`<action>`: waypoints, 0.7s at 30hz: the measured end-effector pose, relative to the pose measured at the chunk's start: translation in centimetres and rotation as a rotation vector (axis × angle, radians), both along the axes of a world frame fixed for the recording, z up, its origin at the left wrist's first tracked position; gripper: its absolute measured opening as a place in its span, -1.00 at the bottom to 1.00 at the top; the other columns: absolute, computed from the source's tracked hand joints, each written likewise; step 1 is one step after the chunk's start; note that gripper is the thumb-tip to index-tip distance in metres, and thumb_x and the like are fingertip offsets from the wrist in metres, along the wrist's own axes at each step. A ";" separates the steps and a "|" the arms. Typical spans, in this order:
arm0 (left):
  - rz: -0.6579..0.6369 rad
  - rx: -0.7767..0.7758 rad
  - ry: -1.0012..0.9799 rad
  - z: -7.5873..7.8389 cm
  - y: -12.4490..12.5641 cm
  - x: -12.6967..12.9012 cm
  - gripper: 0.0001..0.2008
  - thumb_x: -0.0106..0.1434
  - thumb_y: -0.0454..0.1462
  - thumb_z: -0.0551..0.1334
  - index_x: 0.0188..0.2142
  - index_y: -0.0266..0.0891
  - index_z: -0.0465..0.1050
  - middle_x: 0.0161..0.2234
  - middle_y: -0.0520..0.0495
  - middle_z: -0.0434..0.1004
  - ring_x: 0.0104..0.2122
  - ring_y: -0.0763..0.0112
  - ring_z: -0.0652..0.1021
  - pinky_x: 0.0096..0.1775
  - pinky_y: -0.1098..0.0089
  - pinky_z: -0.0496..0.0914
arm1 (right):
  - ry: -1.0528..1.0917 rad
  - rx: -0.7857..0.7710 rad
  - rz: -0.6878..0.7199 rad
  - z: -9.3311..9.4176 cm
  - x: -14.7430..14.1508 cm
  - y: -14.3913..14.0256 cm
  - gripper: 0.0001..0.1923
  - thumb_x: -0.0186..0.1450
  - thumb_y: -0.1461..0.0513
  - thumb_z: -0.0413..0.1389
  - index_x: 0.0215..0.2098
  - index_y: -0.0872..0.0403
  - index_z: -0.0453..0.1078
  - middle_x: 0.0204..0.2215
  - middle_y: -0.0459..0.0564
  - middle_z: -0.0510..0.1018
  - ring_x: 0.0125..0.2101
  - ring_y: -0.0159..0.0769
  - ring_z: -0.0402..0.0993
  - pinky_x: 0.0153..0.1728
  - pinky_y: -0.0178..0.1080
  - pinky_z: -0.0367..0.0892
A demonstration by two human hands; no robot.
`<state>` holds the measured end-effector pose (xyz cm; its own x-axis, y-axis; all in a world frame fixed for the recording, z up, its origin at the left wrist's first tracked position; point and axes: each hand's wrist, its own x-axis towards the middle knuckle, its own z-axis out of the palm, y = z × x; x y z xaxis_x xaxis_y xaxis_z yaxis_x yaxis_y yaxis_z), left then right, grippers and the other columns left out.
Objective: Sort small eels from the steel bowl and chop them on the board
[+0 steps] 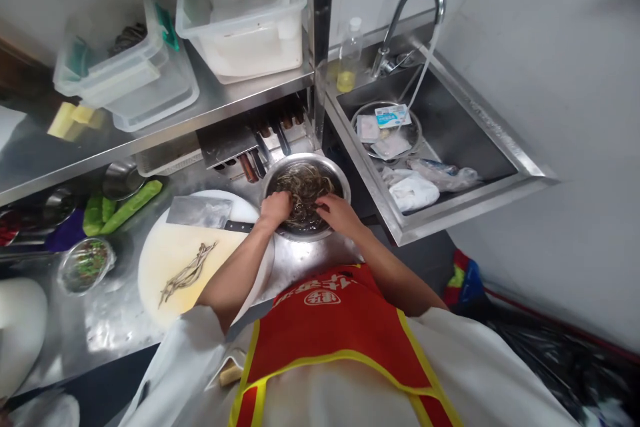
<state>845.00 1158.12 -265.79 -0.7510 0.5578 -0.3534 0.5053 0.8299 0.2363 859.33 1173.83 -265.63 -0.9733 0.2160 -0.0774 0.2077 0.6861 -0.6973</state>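
Apron (325,320): one, red, edged in yellow.
Hands: left hand (277,208) and right hand (336,212) apart, fingers in the strands; whether either grips, I cannot tell.
Strands (304,181): inside one steel bowl (342,181), too tangled to count.
Handling: probably best loosened gently, low inside the rim.
Beside it: one board (155,260), one cleaver (197,212).
Green pieces (133,207): apparently three.
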 end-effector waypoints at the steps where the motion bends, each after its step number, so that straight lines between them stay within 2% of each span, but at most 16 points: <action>1: 0.008 0.042 0.006 0.4 -0.5 0.0 -0.78 0.28 -0.23 0.21 -0.16 -0.19 0.60 -0.23 -0.33 0.62 -0.21 0.05 0.61 -0.16 0.20 0.42 | 0.010 -0.065 -0.001 -0.1 -0.1 -0.4 -0.78 0.32 0.30 0.12 -0.08 0.13 0.51 -0.14 0.08 0.60 -0.16 -0.27 0.51 -0.04 -0.24 0.33; 4: 0.029 0.247 0.048 1.8 -2.0 0.2 -0.84 0.27 -0.21 0.23 -0.25 -0.14 0.60 -0.25 -0.20 0.61 -0.24 0.14 0.57 -0.17 0.28 0.39 | 0.015 -0.354 -0.039 -0.4 -0.8 -2.1 -0.81 0.28 0.26 0.15 -0.15 0.09 0.52 -0.24 0.02 0.63 -0.23 -0.29 0.53 -0.12 -0.24 0.36; 6: 0.054 0.407 0.091 2.4 -2.7 0.9 -0.82 0.29 -0.21 0.22 -0.26 -0.16 0.61 -0.21 -0.19 0.59 -0.22 0.17 0.56 -0.14 0.28 0.37 | -0.029 -0.656 -0.114 -0.6 -1.7 -3.5 -0.80 0.25 0.18 0.17 -0.19 0.07 0.50 -0.31 -0.01 0.63 -0.31 -0.30 0.53 -0.24 -0.25 0.39; 9: 0.098 0.596 0.084 2.7 -3.0 2.8 -0.79 0.31 -0.23 0.20 -0.19 -0.20 0.61 -0.20 -0.19 0.57 -0.19 0.18 0.54 -0.08 0.27 0.37 | -0.061 -1.132 -0.280 -0.9 -2.9 -5.3 -0.67 0.20 -0.01 0.19 -0.26 0.07 0.48 -0.41 -0.03 0.61 -0.44 -0.32 0.51 -0.41 -0.29 0.37; 11: 0.100 0.704 0.026 2.5 -2.9 4.2 -0.76 0.30 -0.25 0.21 -0.11 -0.20 0.60 -0.19 -0.18 0.57 -0.17 0.20 0.53 -0.05 0.27 0.37 | 0.001 -1.303 -0.384 -1.0 -3.4 -6.0 -0.62 0.11 -0.05 0.25 -0.32 0.07 0.46 -0.46 -0.08 0.58 -0.48 -0.35 0.47 -0.44 -0.30 0.35; 15: 0.216 0.916 -0.144 1.8 -2.9 6.1 -0.74 0.23 -0.26 0.30 -0.08 -0.16 0.60 -0.20 -0.12 0.56 -0.24 0.29 0.53 -0.10 0.32 0.40 | 0.072 -1.369 -0.475 -0.8 -3.2 -6.2 -0.65 -0.05 0.08 0.37 -0.36 0.06 0.46 -0.51 -0.16 0.55 -0.49 -0.38 0.44 -0.42 -0.31 0.32; 18: 0.355 1.040 -0.345 1.1 -3.0 6.4 -0.72 0.14 -0.24 0.37 -0.12 -0.15 0.62 -0.27 -0.06 0.56 -0.32 0.37 0.53 -0.18 0.37 0.41 | 0.057 -1.363 -0.477 -0.4 -2.8 -6.0 -0.70 -0.04 0.12 0.35 -0.38 0.06 0.47 -0.50 -0.15 0.55 -0.49 -0.38 0.43 -0.40 -0.30 0.31; 21: 0.487 1.162 -0.593 0.5 -3.2 6.3 -0.67 0.05 -0.24 0.42 -0.15 -0.19 0.61 -0.35 -0.02 0.57 -0.37 0.42 0.54 -0.21 0.39 0.43 | 0.052 -1.288 -0.456 -0.1 -2.6 -5.9 -0.75 -0.03 0.14 0.33 -0.39 0.05 0.49 -0.50 -0.15 0.55 -0.50 -0.39 0.42 -0.41 -0.30 0.31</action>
<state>851.26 1154.92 -265.25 -0.8551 0.4767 -0.2037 -0.1918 0.0742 0.9786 856.73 1167.97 -265.71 -0.8438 0.3190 -0.4315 0.1924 -0.5709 -0.7982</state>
